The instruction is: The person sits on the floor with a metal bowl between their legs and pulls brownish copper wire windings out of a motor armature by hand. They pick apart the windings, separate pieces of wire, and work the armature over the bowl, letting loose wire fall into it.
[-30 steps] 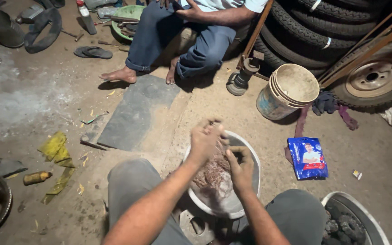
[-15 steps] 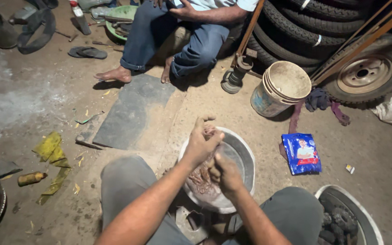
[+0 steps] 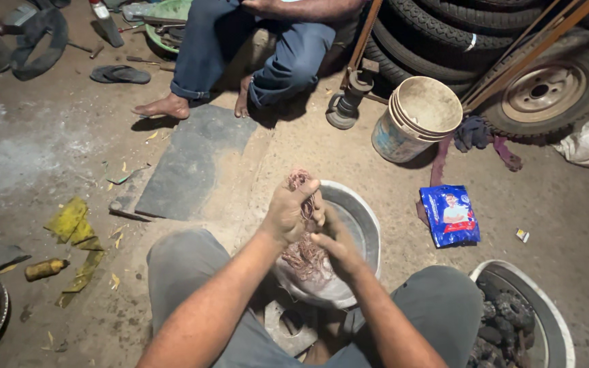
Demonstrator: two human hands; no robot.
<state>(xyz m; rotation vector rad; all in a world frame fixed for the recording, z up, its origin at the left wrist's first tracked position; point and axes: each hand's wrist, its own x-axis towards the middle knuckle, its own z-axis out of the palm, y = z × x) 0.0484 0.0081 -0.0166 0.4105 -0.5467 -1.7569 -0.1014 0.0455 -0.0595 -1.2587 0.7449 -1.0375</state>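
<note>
Coppery tangled wire (image 3: 303, 255) is gripped by the left hand (image 3: 292, 210) and right hand (image 3: 336, 240) over a metal basin (image 3: 363, 218).

A flat blue packet (image 3: 451, 215) (red and white print) lies on the dirt floor, near a small white-and-yellow box (image 3: 523, 236).

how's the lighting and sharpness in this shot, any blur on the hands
Head view: warm, dim light, brightest mid-floor, corners falling dark; left hand and right hand on the reddish wire bundle are slightly soft; metal basin shows mild sheen; tyres sit in shadow.
</note>
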